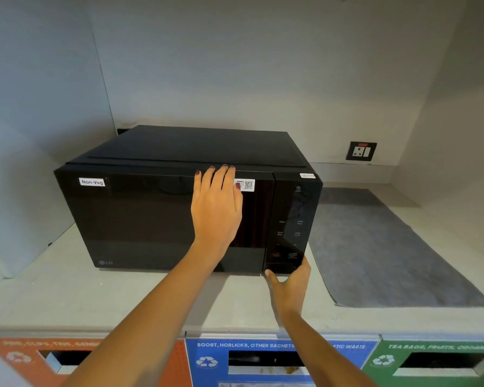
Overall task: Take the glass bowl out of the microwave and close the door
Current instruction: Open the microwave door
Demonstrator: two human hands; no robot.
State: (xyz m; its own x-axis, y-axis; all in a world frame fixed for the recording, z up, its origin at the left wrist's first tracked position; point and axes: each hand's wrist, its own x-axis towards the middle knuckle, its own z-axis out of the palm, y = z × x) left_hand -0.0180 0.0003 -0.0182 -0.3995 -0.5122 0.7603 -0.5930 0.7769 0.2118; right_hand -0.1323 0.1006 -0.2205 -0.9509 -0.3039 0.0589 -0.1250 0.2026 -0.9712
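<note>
Right hand (289, 286) splayed wide at microwave's (162, 219) lower corner, left hand (217, 208) flat against shut door (140, 219).

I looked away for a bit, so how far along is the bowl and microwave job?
Nothing looks done: the microwave door is shut and no bowl is visible. In hand: the left hand rests flat on the door, the right hand is at the bottom button. Left: open, remove the bowl, close.

A flat grey rectangular mat (386, 247) is lying on the pale counter (67, 297), a black-framed wall socket (361, 151) is sitting on the white wall behind, and orange (25, 358), blue (207, 358) and green (403, 356) labelled waste-bin fronts are lining the counter's near edge.
</note>
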